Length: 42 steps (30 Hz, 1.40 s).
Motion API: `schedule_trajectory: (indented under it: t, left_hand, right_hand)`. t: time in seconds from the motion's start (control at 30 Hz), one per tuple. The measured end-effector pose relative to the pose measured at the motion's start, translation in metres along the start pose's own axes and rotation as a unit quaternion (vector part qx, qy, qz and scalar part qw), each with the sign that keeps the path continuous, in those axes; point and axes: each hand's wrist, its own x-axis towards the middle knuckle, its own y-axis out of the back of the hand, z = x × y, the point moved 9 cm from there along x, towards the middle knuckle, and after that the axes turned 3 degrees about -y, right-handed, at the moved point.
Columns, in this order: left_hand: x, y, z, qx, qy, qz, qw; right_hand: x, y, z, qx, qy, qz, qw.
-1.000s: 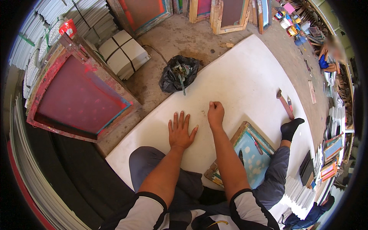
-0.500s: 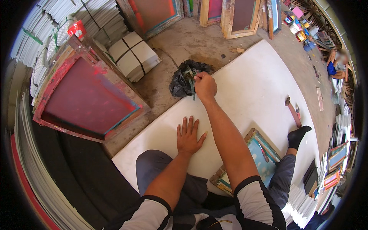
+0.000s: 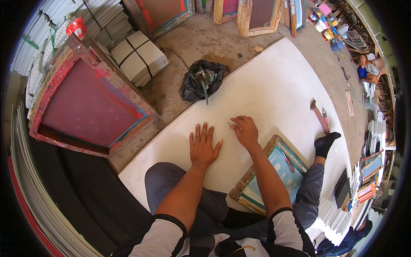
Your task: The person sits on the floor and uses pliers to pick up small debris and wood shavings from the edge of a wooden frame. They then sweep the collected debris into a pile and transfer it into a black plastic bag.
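My left hand (image 3: 204, 147) lies flat on a white board (image 3: 274, 77), fingers spread, holding nothing. To its right, my right hand (image 3: 247, 132) hovers low over or touches the board. Its fingers are bent, with thumb and index apart and nothing visible between them. Tiny dark crumbs (image 3: 228, 123) lie by those fingertips. Beyond my hands, a black plastic bag (image 3: 188, 88) full of scraps sits at the board's far edge, a greenish strip (image 3: 205, 94) hanging from it. A small wooden-framed screen (image 3: 280, 167) rests beside my right forearm, with a cutter-like tool (image 3: 288, 162) on it.
A hammer (image 3: 320, 116) and a marker-like tool (image 3: 325, 116) lie on the right. A large red-stained screen frame (image 3: 90, 103) leans at left, near a strapped white stack (image 3: 139, 58). More frames (image 3: 261, 17) stand at the back. A person (image 3: 371, 68) sits far right.
My right hand has moved from the black bag back toward me, down to the crumbs on the board, and its pinch has loosened. My left hand stays flat. The view has shifted slightly.
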Motion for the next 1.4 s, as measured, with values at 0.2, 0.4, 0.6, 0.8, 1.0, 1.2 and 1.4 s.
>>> schedule_trajectory:
  t: [0.2, 0.4, 0.6, 0.8, 1.0, 1.2, 1.4]
  left_hand:
    - [0.001, 0.001, 0.000, -0.008, -0.002, -0.002, 1.000]
    - [0.000, 0.000, -0.001, -0.029, -0.002, -0.008, 1.000]
    - [-0.001, 0.000, -0.002, -0.033, 0.001, -0.014, 0.999]
    - [-0.001, 0.003, -0.002, -0.058, 0.000, 0.028, 0.998]
    - [0.019, 0.020, -0.001, -0.174, 0.101, 0.113, 0.973]
    - [0.044, 0.016, -0.069, -0.578, 0.320, 0.204, 0.722]
    - [0.068, 0.073, -0.094, -0.720, 0.356, 0.199, 0.561]
  right_hand:
    - [-0.019, -0.008, -0.002, -0.044, -0.008, 0.021, 0.999]
    - [-0.017, -0.016, 0.003, -0.051, -0.047, 0.079, 0.995]
    - [-0.016, -0.026, 0.002, -0.086, -0.007, 0.106, 0.991]
    - [-0.014, -0.036, 0.000, -0.186, -0.004, 0.067, 0.980]
    - [-0.009, -0.034, 0.013, -0.157, -0.040, 0.030, 0.986]
    - [0.038, -0.004, -0.004, 0.007, -0.044, 0.120, 0.992]
    - [0.149, -0.003, -0.079, -0.002, 0.033, 0.142, 0.989]
